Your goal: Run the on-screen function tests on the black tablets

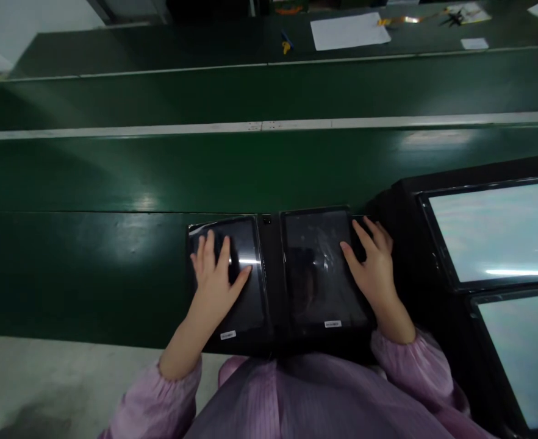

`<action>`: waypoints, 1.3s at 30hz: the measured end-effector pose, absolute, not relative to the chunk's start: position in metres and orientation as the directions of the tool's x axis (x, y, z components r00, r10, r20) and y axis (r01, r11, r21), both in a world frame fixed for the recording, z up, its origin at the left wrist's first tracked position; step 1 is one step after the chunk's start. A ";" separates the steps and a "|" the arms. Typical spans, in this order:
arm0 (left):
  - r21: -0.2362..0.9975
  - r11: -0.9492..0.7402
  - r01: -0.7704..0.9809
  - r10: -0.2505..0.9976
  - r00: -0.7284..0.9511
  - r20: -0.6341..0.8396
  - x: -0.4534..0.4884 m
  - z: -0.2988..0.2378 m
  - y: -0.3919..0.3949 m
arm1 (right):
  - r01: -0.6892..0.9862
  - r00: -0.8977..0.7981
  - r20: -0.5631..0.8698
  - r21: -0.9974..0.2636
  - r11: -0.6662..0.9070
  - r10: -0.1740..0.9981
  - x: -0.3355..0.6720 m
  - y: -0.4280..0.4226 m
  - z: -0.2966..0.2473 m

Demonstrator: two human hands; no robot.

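Two dark-screened tablets lie side by side on a black mat (276,274) at the bench's near edge. My left hand (214,274) rests with fingers spread on the screen of the left tablet (246,305). At the right tablet (312,268), my right hand (374,262) lies over its right edge, fingers apart, the thumb near the screen. Both screens look covered with glossy film, and each has a small white barcode label at its lower edge. Neither hand grips anything.
To the right, two larger lit screens, an upper one (502,231) and a lower one (525,353), lie on black material. A green bench (90,268) runs across, with a pale strip (159,130) beyond. Farther back are white paper (351,32) and a yellow-and-blue tool (286,44).
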State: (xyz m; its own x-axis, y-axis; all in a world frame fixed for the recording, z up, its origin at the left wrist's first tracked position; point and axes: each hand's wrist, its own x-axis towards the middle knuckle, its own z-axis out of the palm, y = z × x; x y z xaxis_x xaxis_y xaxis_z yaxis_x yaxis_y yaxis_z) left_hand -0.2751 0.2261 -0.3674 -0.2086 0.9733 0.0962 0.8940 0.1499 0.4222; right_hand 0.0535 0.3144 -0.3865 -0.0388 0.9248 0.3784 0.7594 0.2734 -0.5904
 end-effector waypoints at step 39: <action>0.761 0.462 0.456 0.724 -0.689 -0.026 -0.304 -0.376 0.161 | 0.524 0.038 0.145 -0.845 0.104 0.989 0.066 0.275 -0.366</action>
State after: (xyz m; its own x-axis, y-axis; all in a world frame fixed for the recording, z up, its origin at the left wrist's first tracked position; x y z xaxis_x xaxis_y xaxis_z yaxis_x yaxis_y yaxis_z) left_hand -0.3037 0.1610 -0.3757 -0.6894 0.7239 -0.0259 0.4562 0.4616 0.7608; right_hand 0.0662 0.2749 -0.3662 0.0379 0.9887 0.1453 0.5240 0.1042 -0.8453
